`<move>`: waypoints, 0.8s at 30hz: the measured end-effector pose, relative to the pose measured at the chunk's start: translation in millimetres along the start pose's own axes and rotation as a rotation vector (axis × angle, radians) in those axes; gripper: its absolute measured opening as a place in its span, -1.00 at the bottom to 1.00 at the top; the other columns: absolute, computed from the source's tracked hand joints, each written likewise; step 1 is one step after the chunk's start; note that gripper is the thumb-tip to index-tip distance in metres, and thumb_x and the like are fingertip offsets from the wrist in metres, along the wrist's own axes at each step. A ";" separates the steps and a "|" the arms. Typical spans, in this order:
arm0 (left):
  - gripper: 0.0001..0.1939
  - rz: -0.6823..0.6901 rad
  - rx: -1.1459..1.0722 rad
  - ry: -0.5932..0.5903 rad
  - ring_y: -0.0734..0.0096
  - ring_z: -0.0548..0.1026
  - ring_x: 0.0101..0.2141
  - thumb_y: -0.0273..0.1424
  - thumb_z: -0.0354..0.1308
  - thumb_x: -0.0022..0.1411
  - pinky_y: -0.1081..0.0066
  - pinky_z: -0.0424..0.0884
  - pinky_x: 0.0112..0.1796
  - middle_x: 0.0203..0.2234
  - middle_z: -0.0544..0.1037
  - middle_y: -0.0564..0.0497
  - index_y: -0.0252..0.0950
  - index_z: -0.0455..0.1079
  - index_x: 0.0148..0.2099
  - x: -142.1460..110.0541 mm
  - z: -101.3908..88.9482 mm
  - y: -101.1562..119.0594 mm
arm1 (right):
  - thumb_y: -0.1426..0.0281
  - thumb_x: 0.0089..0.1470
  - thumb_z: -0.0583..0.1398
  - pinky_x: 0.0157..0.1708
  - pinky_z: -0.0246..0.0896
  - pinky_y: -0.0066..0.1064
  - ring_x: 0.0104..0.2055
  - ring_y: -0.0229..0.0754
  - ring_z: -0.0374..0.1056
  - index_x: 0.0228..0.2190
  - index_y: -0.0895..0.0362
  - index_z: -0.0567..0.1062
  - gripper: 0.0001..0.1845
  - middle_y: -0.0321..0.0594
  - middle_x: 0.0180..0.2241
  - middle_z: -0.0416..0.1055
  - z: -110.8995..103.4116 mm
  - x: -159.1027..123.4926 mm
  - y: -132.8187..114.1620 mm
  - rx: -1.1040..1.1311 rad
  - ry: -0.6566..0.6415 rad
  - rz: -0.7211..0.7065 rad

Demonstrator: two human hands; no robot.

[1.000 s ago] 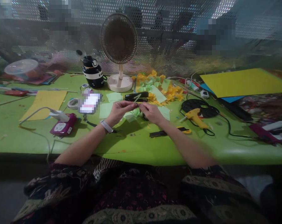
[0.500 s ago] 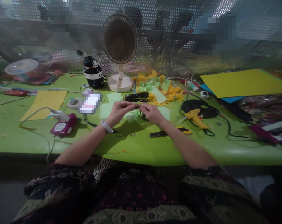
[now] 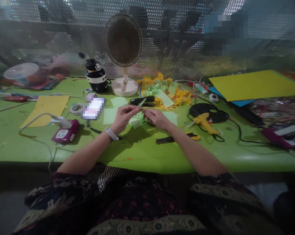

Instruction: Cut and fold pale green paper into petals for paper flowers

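My left hand (image 3: 125,117), with a pale watch strap at its wrist, pinches a narrow strip of light green paper (image 3: 142,102) that sticks up from the fingertips. Facing it, my right hand (image 3: 157,118) has its thumb and fingers closed at the lower end of the same strip; the fingers hide most of that contact. Below and behind the hands lie green paper pieces (image 3: 136,121) and a green sheet (image 3: 110,116). Just beyond is a black stapler (image 3: 147,100). Near my right forearm rests a yellow and black box cutter (image 3: 165,140).
Orange and green folded paper pieces (image 3: 184,98) are heaped behind the hands. A yellow glue gun (image 3: 206,123) with its cord lies to the right. At left are a phone (image 3: 93,108), a tape roll (image 3: 76,109) and a purple power strip (image 3: 66,132). A fan (image 3: 125,87) stands at the back.
The narrow green strip now stands up above my left fingertips; half a second ago it did not show there. Both hands stay close together in nearly the same place.
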State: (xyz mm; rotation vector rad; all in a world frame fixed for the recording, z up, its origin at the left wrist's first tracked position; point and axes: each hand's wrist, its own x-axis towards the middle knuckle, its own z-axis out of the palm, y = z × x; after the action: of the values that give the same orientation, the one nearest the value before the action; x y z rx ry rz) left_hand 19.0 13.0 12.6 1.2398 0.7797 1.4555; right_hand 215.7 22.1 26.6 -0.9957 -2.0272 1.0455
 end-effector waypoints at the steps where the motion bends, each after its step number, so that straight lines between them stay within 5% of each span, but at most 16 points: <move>1: -0.75 0.004 -0.008 0.016 0.43 0.60 -0.33 -0.21 0.52 -0.03 0.36 0.52 -0.15 -0.38 0.68 -0.02 -0.26 0.64 -0.36 0.3 -0.1 0.4 | -0.15 0.24 0.08 -0.51 0.05 -0.42 -0.55 -0.29 0.13 -0.41 0.10 0.38 -0.44 -0.38 -0.59 0.22 1.6 -0.1 -0.7 0.008 0.037 -0.017; 6: -0.75 0.010 -0.024 0.081 0.48 0.56 -0.36 -0.22 0.52 -0.04 0.41 0.48 -0.21 -0.41 0.66 0.00 -0.26 0.62 -0.40 1.2 0.1 2.7 | -0.06 0.21 0.18 -0.36 0.20 -0.36 -0.38 -0.20 0.32 -0.26 0.11 0.42 -0.54 -0.23 -0.39 0.43 11.7 -0.7 -0.5 -0.131 0.166 -0.160; 12: -0.75 0.025 -0.046 0.089 0.50 0.55 -0.37 -0.22 0.52 -0.04 0.42 0.48 -0.21 -0.43 0.65 0.02 -0.26 0.61 -0.41 1.7 0.9 1.1 | 0.09 0.28 0.14 -0.26 0.23 -0.31 -0.30 -0.14 0.36 -0.23 0.13 0.49 -0.65 -0.14 -0.30 0.50 14.5 0.9 9.4 -0.261 0.175 -0.290; 18: -0.68 -0.092 -0.153 0.059 0.46 0.60 -0.31 -0.21 0.56 -0.13 0.35 0.51 -0.08 -0.36 0.68 -0.01 -0.27 0.62 -0.36 1.8 2.1 1.5 | 0.07 0.27 0.14 -0.33 0.21 -0.35 -0.35 -0.19 0.32 -0.26 0.13 0.50 -0.62 -0.18 -0.32 0.49 9.3 2.7 9.2 -0.175 0.119 -0.263; 24: -0.68 -0.091 -0.155 0.107 0.51 0.57 -0.37 -0.23 0.57 -0.17 0.40 0.51 -0.15 -0.43 0.65 0.04 -0.28 0.55 -0.47 3.0 0.3 0.4 | 0.02 0.24 0.15 -0.34 0.19 -0.34 -0.39 -0.18 0.30 -0.19 0.14 0.47 -0.57 -0.16 -0.35 0.49 13.8 -1.5 3.5 -0.223 0.108 -0.186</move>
State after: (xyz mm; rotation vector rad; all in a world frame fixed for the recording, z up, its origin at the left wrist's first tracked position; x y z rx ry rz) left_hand 19.4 15.7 13.9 1.0042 0.7694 1.4877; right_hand 206.6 17.1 16.7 -0.9308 -2.1324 0.6656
